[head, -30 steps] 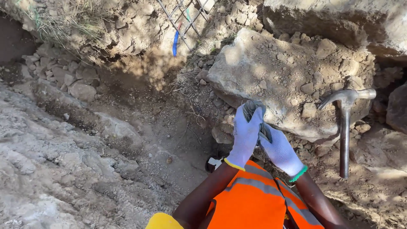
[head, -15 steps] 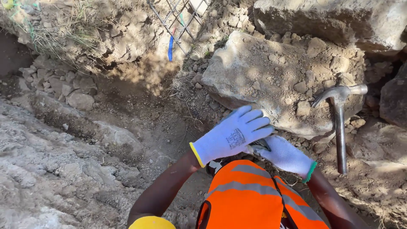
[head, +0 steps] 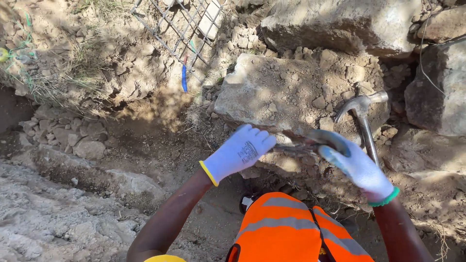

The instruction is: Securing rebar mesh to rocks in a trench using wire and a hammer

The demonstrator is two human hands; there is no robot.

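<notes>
Kneeling in a dirt trench [head: 145, 145], facing a rough stone wall. Left hand [head: 240, 153], in a white glove with a yellow cuff, reaching toward the underside of a large dusty boulder [head: 291, 92], fingers curled loosely against the soil just below its lower edge; whether anything is pinched there is impossible to tell. Right hand [head: 357, 167], in a white glove with grey-blue fingertips and a green cuff, clenching around a thin brown root or twig [head: 291, 140] and a curved dark piece at its fingertips, both stretching leftward toward the left glove along the boulder's lower edge. Standing just behind the right hand, a claw hammer [head: 361, 121], head up, leaning against the boulder's right end, handle running down behind the glove, untouched by either hand. Hanging at the bottom edge of the view, an orange vest with grey reflective stripes [head: 291, 233]. Lying against the earth bank at the upper left of the boulder, a panel of wire mesh [head: 179, 29] with a blue strip [head: 184, 77] dangling from it. Sitting along the trench's left side, loose pale stones [head: 73, 136].
</notes>
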